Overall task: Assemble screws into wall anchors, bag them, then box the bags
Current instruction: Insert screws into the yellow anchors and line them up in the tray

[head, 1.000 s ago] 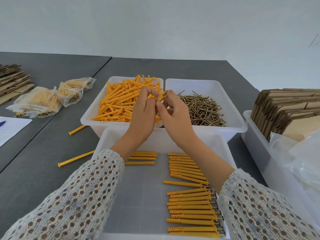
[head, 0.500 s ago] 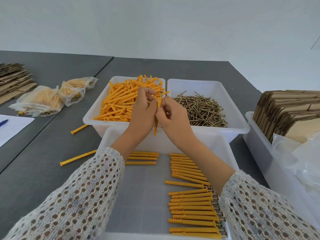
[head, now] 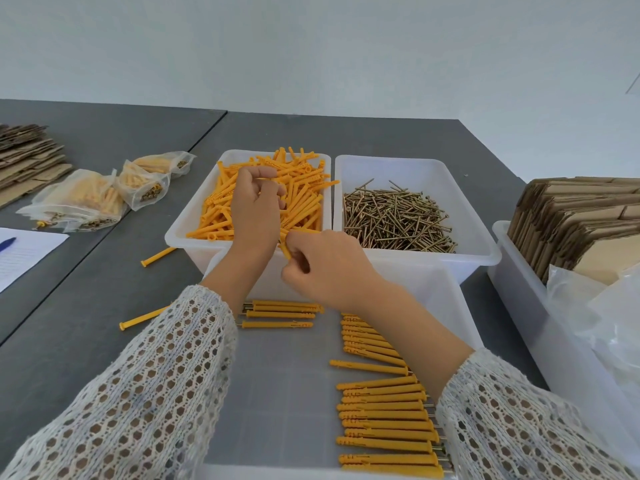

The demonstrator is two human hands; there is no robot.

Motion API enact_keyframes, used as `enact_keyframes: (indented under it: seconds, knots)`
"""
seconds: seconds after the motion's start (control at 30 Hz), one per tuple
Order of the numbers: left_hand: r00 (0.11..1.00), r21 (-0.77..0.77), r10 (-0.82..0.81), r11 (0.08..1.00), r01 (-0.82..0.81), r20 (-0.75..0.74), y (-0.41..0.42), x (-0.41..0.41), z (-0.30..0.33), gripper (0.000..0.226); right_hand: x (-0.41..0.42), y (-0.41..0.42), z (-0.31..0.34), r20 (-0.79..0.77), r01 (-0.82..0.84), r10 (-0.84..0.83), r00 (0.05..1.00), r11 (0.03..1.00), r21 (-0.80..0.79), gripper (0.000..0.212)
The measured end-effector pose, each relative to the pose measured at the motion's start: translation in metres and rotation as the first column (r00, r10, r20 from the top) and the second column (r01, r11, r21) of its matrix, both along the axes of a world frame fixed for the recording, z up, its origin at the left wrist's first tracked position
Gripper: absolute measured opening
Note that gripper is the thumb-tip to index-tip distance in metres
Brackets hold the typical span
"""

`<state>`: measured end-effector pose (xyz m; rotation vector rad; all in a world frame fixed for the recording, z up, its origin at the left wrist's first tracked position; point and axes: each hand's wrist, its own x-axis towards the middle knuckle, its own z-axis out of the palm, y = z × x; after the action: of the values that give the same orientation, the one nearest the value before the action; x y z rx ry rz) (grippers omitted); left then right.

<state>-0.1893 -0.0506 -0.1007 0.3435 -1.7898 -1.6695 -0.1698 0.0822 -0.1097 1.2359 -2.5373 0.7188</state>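
The step in hand was assembly. The right hand (head: pixel 325 268) pinched an orange wall anchor (head: pixel 286 250) at the anchor bin's (head: pixel 180 237) near rim. The left hand (head: pixel 256 209), fingers curled, reached among the loose anchors (head: pixel 304 199); its hold could not be determined. Next, judged: lay the piece in the near tray (head: pixel 464 327).

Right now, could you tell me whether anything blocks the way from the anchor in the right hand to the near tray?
Nothing visible does: the right hand holds the anchor above the near tray, whose middle is bare.

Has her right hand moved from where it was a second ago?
Yes. The right hand has dropped toward her, off the rim between the white anchor bin and screw bin.
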Motion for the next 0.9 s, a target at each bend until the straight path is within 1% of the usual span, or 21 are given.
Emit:
enact_keyframes:
  seconds: [0.1, 0.2, 0.23, 0.27, 0.37, 0.4, 0.53, 0.6, 0.7, 0.9]
  knots:
    - [1.000, -0.008, -0.004, 1.000, 0.004, 0.007, -0.003, 0.001, 0.002, 0.020, 0.005, -0.003, 0.003, -0.095, 0.026, -0.010, 0.995, 0.985, 0.169, 0.020]
    - [1.000, 0.003, 0.001, 1.000, -0.001, 0.022, -0.007, 0.001, 0.003, 0.021, 0.014, -0.007, 0.005, -0.193, 0.077, -0.014, 0.981, 0.943, 0.324, 0.021]
    - [0.999, 0.002, 0.004, 1.000, -0.004, 0.034, -0.008, 0.000, 0.003, 0.021, 0.018, -0.009, 0.004, -0.193, 0.072, 0.000, 0.981, 0.926, 0.369, 0.021]
    - [0.999, 0.002, 0.005, 1.000, -0.005, 0.042, -0.010, 0.000, 0.003, 0.022, 0.023, -0.012, 0.001, -0.160, 0.045, 0.025, 0.987, 0.906, 0.421, 0.020]
    - [0.999, 0.000, 0.007, 1.000, -0.007, 0.047, -0.011, 0.000, 0.003, 0.022, 0.036, -0.021, -0.009, -0.015, -0.083, 0.112, 0.994, 0.819, 0.568, 0.023]
    - [0.999, -0.005, 0.008, 1.000, -0.008, 0.049, -0.011, 0.000, 0.003, 0.022, 0.039, -0.023, -0.012, 0.009, -0.114, 0.135, 0.991, 0.801, 0.587, 0.023]
    - [0.998, -0.052, -0.003, 0.999, 0.006, 0.059, -0.008, 0.002, 0.002, 0.022, 0.046, -0.029, -0.023, 0.061, -0.203, 0.207, 0.976, 0.783, 0.588, 0.014]
    - [0.998, -0.083, -0.004, 0.997, 0.009, 0.060, -0.006, 0.002, 0.001, 0.022, 0.048, -0.032, -0.030, 0.051, -0.221, 0.241, 0.969, 0.762, 0.609, 0.017]
    - [0.998, -0.122, -0.014, 0.992, 0.021, 0.057, -0.005, 0.003, 0.000, 0.021, 0.048, -0.035, -0.035, 0.021, -0.210, 0.253, 0.967, 0.751, 0.626, 0.023]
    - [0.998, -0.182, -0.030, 0.982, 0.041, 0.062, -0.004, 0.002, -0.002, 0.022, 0.045, -0.037, -0.038, -0.037, -0.138, 0.204, 0.978, 0.773, 0.619, 0.028]
